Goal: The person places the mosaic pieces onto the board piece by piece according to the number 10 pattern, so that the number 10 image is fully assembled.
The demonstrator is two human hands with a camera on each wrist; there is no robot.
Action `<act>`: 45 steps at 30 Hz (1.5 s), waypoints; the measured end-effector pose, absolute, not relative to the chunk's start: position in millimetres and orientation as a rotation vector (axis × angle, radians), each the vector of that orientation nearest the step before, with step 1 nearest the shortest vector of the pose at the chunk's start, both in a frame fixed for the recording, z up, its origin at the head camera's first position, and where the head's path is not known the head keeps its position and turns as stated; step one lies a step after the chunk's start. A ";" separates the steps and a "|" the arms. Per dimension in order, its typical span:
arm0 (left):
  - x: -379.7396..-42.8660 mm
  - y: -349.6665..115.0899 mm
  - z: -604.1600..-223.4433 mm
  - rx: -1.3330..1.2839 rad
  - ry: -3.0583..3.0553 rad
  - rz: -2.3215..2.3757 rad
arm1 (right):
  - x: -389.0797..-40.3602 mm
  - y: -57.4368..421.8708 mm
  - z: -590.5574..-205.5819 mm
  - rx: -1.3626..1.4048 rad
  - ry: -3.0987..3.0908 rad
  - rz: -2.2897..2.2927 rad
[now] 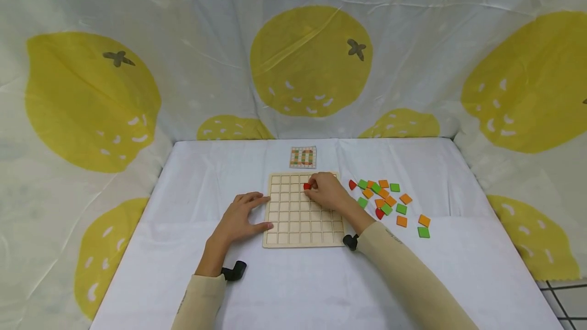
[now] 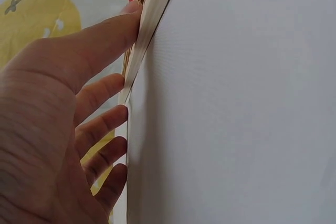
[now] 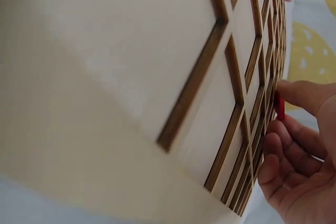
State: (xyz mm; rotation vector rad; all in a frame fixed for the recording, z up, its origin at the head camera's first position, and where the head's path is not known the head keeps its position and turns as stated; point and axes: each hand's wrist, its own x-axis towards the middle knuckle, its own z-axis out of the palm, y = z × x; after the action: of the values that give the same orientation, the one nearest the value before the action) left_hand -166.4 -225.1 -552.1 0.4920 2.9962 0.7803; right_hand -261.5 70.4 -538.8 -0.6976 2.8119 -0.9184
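A square wooden board [image 1: 289,228] with a grid of shallow recessed squares lies flat on the table. My right hand [image 1: 327,191] reaches over its upper part and pinches a small red tile [image 1: 307,186] between thumb and fingers, right at a recess in the upper rows. In the right wrist view the red tile [image 3: 280,105] stands edge-on between thumb and fingertips, against the grid. At the board's left edge, my left hand [image 1: 239,218] rests with thumb and fingers spread, the thumb touching the rim; the left wrist view shows its fingers [image 2: 100,124] extended along the board's side.
Right of the board lie scattered green tiles [image 1: 395,187], orange tiles [image 1: 405,199] and red quarter-round tiles [image 1: 352,185], some overlapping. Behind the board is a small pattern card [image 1: 303,157] with a coloured grid. A white cloth with yellow lemons [image 1: 312,60] hangs around the table.
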 end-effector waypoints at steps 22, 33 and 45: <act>-166.1 -225.5 -555.7 0.476 2.979 0.786 | -261.7 58.0 -537.2 -0.570 2.820 -0.942; -166.4 -226.7 -556.6 0.462 2.980 0.804 | -262.8 58.2 -536.4 -0.605 2.819 -0.894; -165.3 -226.9 -557.5 0.444 2.971 0.816 | -258.4 64.7 -529.5 -0.579 2.772 -0.933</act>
State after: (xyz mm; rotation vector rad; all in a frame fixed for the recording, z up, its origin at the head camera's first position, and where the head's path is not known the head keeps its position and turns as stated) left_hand -165.3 -226.9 -557.5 0.4438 2.9708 0.8161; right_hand -258.4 64.7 -529.5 -0.5794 2.7725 -0.9330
